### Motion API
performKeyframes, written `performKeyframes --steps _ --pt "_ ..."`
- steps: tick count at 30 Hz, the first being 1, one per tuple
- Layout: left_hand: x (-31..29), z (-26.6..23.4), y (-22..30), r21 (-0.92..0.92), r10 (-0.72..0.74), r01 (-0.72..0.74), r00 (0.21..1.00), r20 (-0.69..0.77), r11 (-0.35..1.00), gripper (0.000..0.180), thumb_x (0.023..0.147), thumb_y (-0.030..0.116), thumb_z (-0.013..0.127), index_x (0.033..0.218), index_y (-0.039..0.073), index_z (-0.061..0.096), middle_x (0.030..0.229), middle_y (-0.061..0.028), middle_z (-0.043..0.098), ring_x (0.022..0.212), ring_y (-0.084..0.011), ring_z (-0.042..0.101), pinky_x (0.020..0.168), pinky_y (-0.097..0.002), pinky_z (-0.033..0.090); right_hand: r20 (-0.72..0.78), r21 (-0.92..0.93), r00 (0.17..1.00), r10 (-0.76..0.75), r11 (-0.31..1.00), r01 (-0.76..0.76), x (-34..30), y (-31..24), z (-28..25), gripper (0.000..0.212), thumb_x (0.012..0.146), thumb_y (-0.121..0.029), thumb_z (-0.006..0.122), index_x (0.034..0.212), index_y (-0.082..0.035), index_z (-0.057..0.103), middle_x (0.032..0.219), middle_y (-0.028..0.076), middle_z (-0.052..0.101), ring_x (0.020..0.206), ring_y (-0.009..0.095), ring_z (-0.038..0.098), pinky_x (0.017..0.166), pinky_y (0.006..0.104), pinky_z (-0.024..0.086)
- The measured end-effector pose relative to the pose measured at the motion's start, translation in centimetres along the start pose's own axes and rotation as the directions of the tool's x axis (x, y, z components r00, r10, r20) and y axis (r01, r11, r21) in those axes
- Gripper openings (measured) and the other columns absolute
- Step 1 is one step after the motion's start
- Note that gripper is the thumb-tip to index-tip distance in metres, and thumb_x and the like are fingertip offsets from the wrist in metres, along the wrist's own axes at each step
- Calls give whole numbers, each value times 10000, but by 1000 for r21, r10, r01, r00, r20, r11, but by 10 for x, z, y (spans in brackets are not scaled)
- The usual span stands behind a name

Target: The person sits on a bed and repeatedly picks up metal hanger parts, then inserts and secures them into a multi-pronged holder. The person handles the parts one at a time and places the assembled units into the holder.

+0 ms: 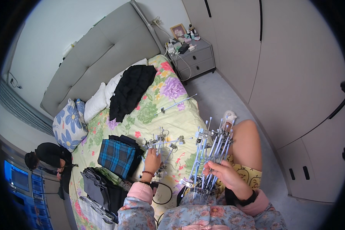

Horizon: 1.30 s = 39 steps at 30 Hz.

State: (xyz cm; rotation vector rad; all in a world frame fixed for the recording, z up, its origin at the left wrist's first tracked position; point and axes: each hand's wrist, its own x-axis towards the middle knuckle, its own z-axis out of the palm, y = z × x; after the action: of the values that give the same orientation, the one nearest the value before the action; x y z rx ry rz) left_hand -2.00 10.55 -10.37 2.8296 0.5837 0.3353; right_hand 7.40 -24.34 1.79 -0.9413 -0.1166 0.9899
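My right hand (222, 173) is closed around the wire hooks of a bundle of pale blue clip hangers (214, 147) with metal clips. The bundle rests across my lap, its bars pointing in several directions. My left hand (153, 161) reaches onto the bed, its fingers curled on a clip hanger (154, 144) in a small loose pile there. Its fingertips are partly hidden among the bars and clips. Farther up the bed lies a single clip hanger (175, 104), apart from both hands.
On the floral bedsheet (147, 111) lie a black ruffled garment (132, 90), folded plaid cloth (119, 157), stacked dark clothes (99, 188) and pillows (69, 126). A cluttered nightstand (195, 57) stands beyond the bed. Wardrobe doors (264, 76) line the right. Another person (51, 161) bends at the left.
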Motion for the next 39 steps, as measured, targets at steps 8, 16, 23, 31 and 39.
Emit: performKeyframes --steps 8,16,23,31,39 --pt "31 21 -41 201 -15 -18 987 162 979 188 778 175 626 940 81 607 899 -135 624 878 -332 589 726 -429 494 -17 21 1000 -16 1000 16 -3 -1 -1 291 940 -248 525 975 29 605 831 87 641 837 186 623 841 322 445" --pt "63 -15 -36 33 -94 95 995 -13 995 108 853 92 514 941 67 457 688 -132 631 633 -351 618 558 -456 468 -62 33 998 -4 999 7 -1 1 -3 275 935 -234 534 981 28 602 836 90 639 825 196 624 832 330 453" --pt "80 -70 -23 -306 -193 164 979 -67 938 77 925 137 452 944 64 466 663 -132 627 635 -340 628 546 -417 471 -44 41 999 -13 999 14 0 1 -3 271 936 -232 529 984 25 599 831 89 636 827 198 622 833 330 450" --pt "67 -112 20 161 -34 24 998 58 987 78 840 153 548 852 75 543 701 -173 632 696 -369 623 580 -471 467 -54 35 998 -16 999 18 0 0 -5 274 943 -238 518 975 20 603 825 81 635 843 191 620 839 329 444" --pt "35 -129 126 -382 529 -499 848 -30 778 110 770 -36 608 839 50 617 836 -78 653 864 -298 605 877 -397 460 -39 10 999 -1 1000 2 -2 -1 -3 314 948 -277 512 1014 12 614 878 80 649 888 175 611 867 322 419"
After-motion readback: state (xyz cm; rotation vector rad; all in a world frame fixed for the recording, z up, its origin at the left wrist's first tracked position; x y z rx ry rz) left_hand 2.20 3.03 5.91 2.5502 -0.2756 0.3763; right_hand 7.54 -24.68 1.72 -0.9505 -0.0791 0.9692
